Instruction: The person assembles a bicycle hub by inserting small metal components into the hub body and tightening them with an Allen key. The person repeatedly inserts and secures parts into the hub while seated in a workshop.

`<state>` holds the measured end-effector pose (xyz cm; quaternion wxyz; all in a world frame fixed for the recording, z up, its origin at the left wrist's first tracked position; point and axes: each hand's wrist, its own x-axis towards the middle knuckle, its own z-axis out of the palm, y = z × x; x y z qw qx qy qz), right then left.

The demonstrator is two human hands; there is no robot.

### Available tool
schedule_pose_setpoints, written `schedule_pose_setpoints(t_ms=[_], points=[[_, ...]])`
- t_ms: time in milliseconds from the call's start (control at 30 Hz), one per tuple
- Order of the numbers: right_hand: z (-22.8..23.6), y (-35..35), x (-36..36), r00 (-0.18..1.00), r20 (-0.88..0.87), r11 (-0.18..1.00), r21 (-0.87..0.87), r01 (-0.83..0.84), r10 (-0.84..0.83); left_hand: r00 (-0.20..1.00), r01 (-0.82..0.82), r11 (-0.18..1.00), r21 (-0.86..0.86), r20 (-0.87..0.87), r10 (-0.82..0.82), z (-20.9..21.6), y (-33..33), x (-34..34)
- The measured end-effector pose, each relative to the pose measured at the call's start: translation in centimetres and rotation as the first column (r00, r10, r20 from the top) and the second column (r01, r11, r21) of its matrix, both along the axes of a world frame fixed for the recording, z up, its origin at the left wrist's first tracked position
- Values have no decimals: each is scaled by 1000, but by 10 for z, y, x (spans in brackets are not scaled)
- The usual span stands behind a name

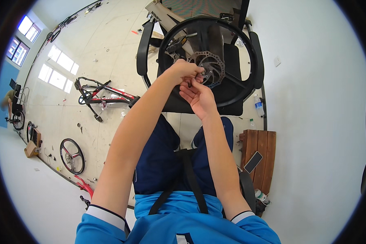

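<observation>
A black spoked bicycle wheel (251, 53) lies on the seat of a black office chair (234, 57) in front of me. Bolted at its hub is a silver disc brake rotor (218, 67) with holes round its edge. My left hand (186, 72) is closed, fingertips pinched together beside the hub; what they hold is too small to name. Just below, my right hand (199, 99) is turned palm up with curled fingers and its thumb raised to the left fingertips. A small dark part (189, 84) shows between its fingers.
Behind the wheel leans a pale bicycle frame (160, 14). On the floor to the left lie a black and red bicycle frame (110, 96) and another wheel (72, 156). A wooden stool (262, 142) at right bears a phone (253, 162); a water bottle (258, 105) stands by the wall.
</observation>
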<state>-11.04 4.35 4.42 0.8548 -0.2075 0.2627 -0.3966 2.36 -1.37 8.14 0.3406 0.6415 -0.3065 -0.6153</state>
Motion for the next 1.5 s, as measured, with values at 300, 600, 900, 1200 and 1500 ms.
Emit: schedule_pose_setpoints(t_ms=[300,600,900,1200,1500], points=[[-7,-11,-7,905,423,993,82,-85,43,863,-35,991,132,-497,96,-19,-2,0],[21,-7,-18,967,-253,988,-151,-13,-26,942,-119,982,148,-297,159,-16,-6,-6],[20,-15,-10,1000,-3,999,32,9,-9,836,-84,993,86,-536,118,-18,4,-3],[19,-15,-8,998,60,999,34,33,-35,567,179,983,36,-821,-73,-33,-7,16],[14,-18,-11,947,-320,991,-120,-59,18,850,-17,993,120,-521,77,-37,-14,10]])
